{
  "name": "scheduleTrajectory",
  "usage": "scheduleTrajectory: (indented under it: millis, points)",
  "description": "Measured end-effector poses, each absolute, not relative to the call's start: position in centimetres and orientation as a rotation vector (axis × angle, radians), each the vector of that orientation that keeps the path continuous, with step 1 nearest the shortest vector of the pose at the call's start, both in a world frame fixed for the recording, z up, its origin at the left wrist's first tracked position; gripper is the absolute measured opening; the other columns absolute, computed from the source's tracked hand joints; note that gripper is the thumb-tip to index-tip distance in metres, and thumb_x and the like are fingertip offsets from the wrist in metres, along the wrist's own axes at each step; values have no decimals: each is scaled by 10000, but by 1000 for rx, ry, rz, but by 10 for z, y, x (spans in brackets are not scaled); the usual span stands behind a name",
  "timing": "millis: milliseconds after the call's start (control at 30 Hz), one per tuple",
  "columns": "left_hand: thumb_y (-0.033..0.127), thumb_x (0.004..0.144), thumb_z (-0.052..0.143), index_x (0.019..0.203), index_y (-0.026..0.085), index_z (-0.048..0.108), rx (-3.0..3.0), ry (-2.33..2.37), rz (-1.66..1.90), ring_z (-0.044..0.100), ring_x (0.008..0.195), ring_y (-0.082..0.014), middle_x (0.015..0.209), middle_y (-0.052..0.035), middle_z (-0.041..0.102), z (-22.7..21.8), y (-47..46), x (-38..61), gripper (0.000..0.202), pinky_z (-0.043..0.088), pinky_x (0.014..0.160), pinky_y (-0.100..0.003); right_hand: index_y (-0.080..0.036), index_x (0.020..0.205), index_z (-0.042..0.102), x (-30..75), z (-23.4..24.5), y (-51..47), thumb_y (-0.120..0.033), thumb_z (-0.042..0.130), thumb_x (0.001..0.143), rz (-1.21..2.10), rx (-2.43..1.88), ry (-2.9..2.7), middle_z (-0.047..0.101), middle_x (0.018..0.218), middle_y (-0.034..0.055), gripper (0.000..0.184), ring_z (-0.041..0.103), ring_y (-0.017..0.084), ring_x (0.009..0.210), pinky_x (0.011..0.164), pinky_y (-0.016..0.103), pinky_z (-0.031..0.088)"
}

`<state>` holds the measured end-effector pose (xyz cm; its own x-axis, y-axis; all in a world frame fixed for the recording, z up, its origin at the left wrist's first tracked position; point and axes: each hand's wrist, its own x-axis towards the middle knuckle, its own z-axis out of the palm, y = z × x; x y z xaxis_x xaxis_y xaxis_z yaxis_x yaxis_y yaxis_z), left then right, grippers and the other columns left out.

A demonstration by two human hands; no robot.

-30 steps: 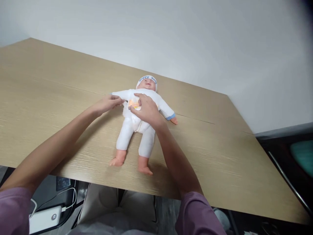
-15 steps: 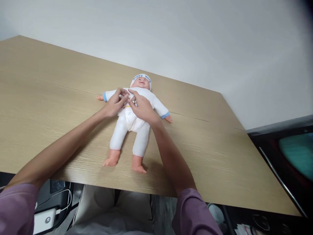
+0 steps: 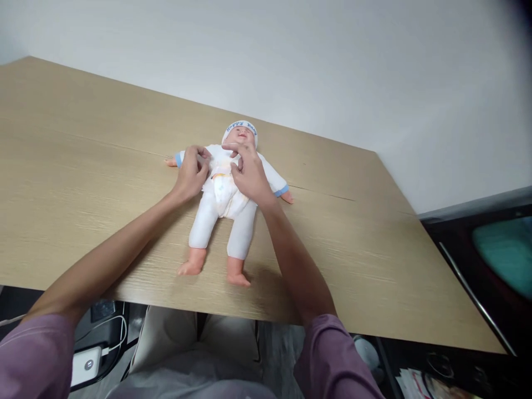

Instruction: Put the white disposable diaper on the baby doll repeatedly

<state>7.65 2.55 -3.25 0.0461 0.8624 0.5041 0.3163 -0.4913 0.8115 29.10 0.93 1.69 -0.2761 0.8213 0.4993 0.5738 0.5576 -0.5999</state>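
Head view: left grip and right grip pinch the doll on a wooden table; grey wall.

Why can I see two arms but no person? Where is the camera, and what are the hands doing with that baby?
There is no machine here, just a person. The camera sits on the person's head and looks down, so you see only their own arms and purple sleeves. A baby doll dressed in white lies on its back on a wooden table. The left hand and the right hand are both on the doll's chest, and their fingers seem to pinch the white cloth there. Below the table's near edge is a white box with a cable.
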Motion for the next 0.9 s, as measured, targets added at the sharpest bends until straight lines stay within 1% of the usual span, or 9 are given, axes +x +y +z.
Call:
scheduleTrajectory:
  millis: [100, 167, 267, 367, 467, 533, 633, 700, 900]
  points:
    - [460, 1188, 596, 1220, 228, 604, 1885, 1249, 1572, 583, 866, -185, 1242, -86, 684, -10, -15, 82, 234, 479, 847, -364, -251, 1284, 769, 289, 28, -30, -37, 529, 1061, 241, -1108, -1877, 693, 1322, 104, 391, 652, 253, 1161, 1087, 457, 589]
    - [491, 1218, 533, 1171, 225, 621, 1978, 1204, 1491, 584, 824, -186, 1139, -64, 708, 4, -50, 84, 283, 462, 810, -362, -259, 1204, 765, 290, 33, -67, -100, 547, 1097, 239, -1060, -1853, 728, 1267, 101, 291, 679, 269, 1171, 1052, 463, 604]
    - [472, 1225, 489, 1093, 215, 665, 2254, 1107, 1128, 609, 847, -226, 991, -59, 727, 11, -94, 78, 338, 446, 841, -387, -251, 1148, 739, 296, 29, -124, -240, 613, 1151, 412, -975, -1916, 755, 1141, 80, 126, 737, 250, 1058, 943, 414, 631]
    - [437, 1210, 476, 1050, 214, 722, 2455, 1085, 778, 619, 936, -280, 1031, -89, 778, 3, -113, 68, 369, 422, 929, -433, -249, 1160, 735, 308, 10, -158, -280, 622, 1162, 610, -932, -2070, 782, 1133, 63, 117, 767, 224, 999, 916, 374, 629]
    - [512, 1171, 569, 1061, 228, 739, 2428, 1204, 686, 622, 1012, -315, 1105, -90, 804, -7, -110, 63, 349, 401, 995, -456, -252, 1129, 743, 321, -9, -165, -253, 623, 1143, 621, -1038, -2157, 809, 1093, 50, 121, 776, 224, 982, 922, 362, 600]
    - [588, 1116, 667, 1044, 224, 693, 2343, 1310, 713, 632, 1024, -327, 1075, -83, 797, -12, -104, 63, 372, 392, 1018, -462, -250, 1131, 743, 327, -16, -160, -279, 661, 1131, 544, -1201, -2110, 804, 1009, 37, 87, 768, 223, 927, 880, 351, 574]
    - [661, 1025, 769, 1000, 222, 600, 2245, 1414, 766, 634, 940, -314, 993, -73, 758, -15, -94, 67, 471, 401, 965, -440, -238, 1166, 744, 327, -20, -147, -358, 741, 1114, 445, -1407, -2011, 743, 833, -6, 131, 721, 206, 773, 768, 327, 515]
    - [678, 999, 790, 967, 228, 576, 2232, 1421, 786, 616, 885, -299, 935, -63, 726, -17, -90, 70, 499, 400, 904, -416, -233, 1168, 755, 323, -23, -140, -381, 733, 1129, 381, -1477, -1979, 705, 774, -17, 154, 692, 204, 730, 737, 323, 482]
    - [548, 1050, 738, 818, 225, 615, 2282, 1252, 850, 591, 881, -280, 813, -48, 693, -21, -85, 70, 416, 395, 851, -388, -218, 1218, 806, 310, -35, -139, -319, 718, 1137, 206, -1470, -2020, 752, 989, 66, 157, 716, 256, 909, 840, 367, 532]
